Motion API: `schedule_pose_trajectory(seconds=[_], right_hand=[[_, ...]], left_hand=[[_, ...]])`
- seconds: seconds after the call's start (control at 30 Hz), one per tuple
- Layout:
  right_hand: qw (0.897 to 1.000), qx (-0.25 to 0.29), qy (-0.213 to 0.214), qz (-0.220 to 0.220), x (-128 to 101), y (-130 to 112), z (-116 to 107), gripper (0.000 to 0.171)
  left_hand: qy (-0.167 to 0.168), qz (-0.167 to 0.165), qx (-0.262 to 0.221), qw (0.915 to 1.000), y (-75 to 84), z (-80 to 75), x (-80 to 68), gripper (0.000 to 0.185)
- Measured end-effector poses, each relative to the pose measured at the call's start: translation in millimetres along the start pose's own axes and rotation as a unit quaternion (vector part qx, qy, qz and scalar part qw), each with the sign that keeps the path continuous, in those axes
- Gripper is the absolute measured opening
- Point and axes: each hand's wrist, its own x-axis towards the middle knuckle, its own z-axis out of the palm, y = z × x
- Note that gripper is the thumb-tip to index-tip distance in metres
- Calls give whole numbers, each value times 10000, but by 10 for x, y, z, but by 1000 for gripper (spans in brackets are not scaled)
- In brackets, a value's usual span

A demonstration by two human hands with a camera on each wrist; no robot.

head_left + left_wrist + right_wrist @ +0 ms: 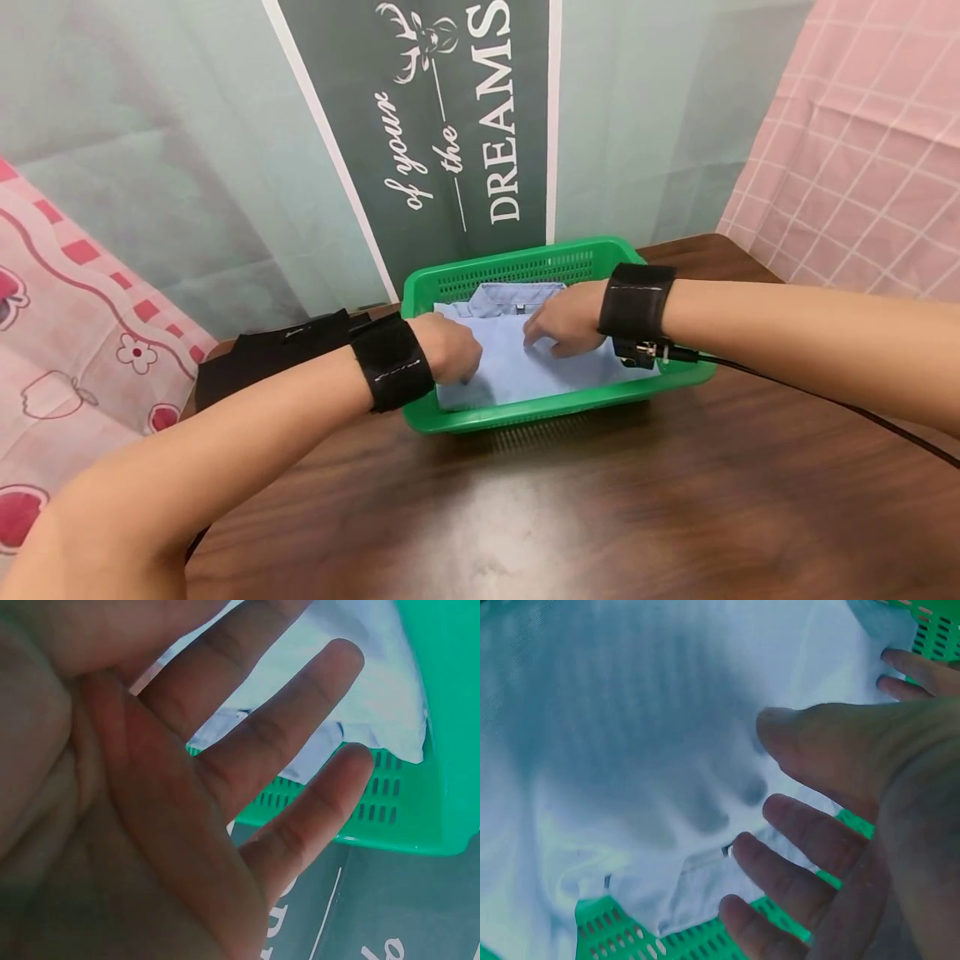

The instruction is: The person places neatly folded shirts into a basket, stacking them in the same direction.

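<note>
A light blue collared shirt [510, 371] lies folded in a green plastic basket [411, 367], its collar toward the basket's far side. My left hand [453, 346] is over the shirt's left part. In the left wrist view the fingers of that left hand [255, 750] are extended and spread, holding nothing. Over the shirt's middle right, just below the collar, is my right hand [568, 318]. Seen from the right wrist, the right hand [900, 802] has loosely bent, parted fingers beside the cloth and grips nothing. Whether either hand's fingertips touch the shirt, I cannot tell.
A black garment [262, 362] lies left of the basket, partly behind my left forearm. The brown wooden table [480, 517] extends in front. A printed curtain [615, 125] hangs behind the basket, with pink patterned cloths at both sides. A black cable [825, 396] trails from my right wrist.
</note>
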Motion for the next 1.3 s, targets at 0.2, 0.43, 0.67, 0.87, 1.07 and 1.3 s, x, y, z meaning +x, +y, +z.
schedule_pose_trajectory(seconds=[0.2, 0.43, 0.67, 0.87, 1.07, 1.3], right_hand=[[9993, -134, -138, -315, 84, -25, 64, 40], [9994, 82, -310, -112, 75, 32, 125, 42], [9976, 36, -322, 614, -174, 175, 42, 37], [9945, -211, -400, 945, -408, 332, -5, 27], [9943, -236, -241, 1016, -551, 411, -52, 33], [9931, -228, -352, 1094, -566, 415, 38, 49]], left_hand=[[-27, 26, 19, 10000, 37, 58, 33, 47], [104, -33, 239, 9997, 85, 80, 53, 40], [-129, 247, 25, 9996, 87, 31, 9, 30], [-257, 261, 11, 9993, 116, 7, -4, 35], [-302, 302, 57, 9991, 128, 20, 28, 37], [-340, 259, 19, 9991, 148, 24, 47, 38]])
